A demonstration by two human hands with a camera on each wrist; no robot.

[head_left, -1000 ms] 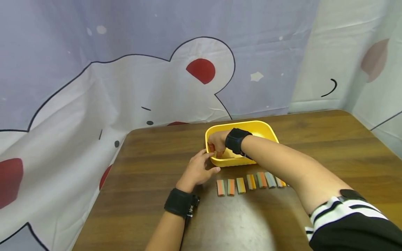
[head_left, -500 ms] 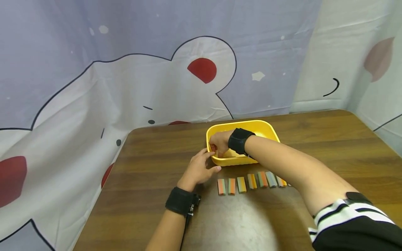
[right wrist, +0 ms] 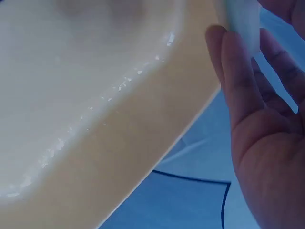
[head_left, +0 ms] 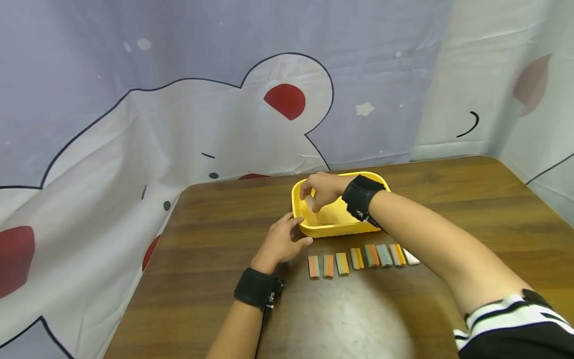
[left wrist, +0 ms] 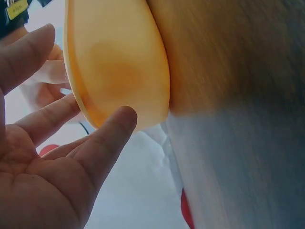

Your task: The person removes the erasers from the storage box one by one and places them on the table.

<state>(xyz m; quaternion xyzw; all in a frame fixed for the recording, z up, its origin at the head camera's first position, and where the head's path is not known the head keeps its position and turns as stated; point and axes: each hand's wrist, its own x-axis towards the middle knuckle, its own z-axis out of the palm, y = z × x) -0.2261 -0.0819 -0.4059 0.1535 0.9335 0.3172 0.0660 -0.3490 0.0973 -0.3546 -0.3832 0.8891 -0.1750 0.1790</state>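
A yellow plastic basket (head_left: 341,230) stands on the wooden table. My left hand (head_left: 280,244) rests at its near left corner; in the left wrist view, straight fingers (left wrist: 102,143) touch the outer wall and reach the rim. Over the basket's left part, my right hand (head_left: 325,189) pinches a small pale block (head_left: 310,201) between thumb and fingers. That block (right wrist: 240,24) looks whitish with a greenish side in the right wrist view. In front of the basket lies a row of several small striped blocks (head_left: 343,264), with a white block (head_left: 411,257) at its right end.
The wooden table (head_left: 215,214) extends on both sides of the basket. A patterned cloth (head_left: 202,124) hangs behind its back edge. My right forearm passes over the right end of the block row.
My right hand has risen from the basket's near left corner and moved slightly right, bringing up the pale block. The white block at the row's end has come into fuller view. My left hand stays put.
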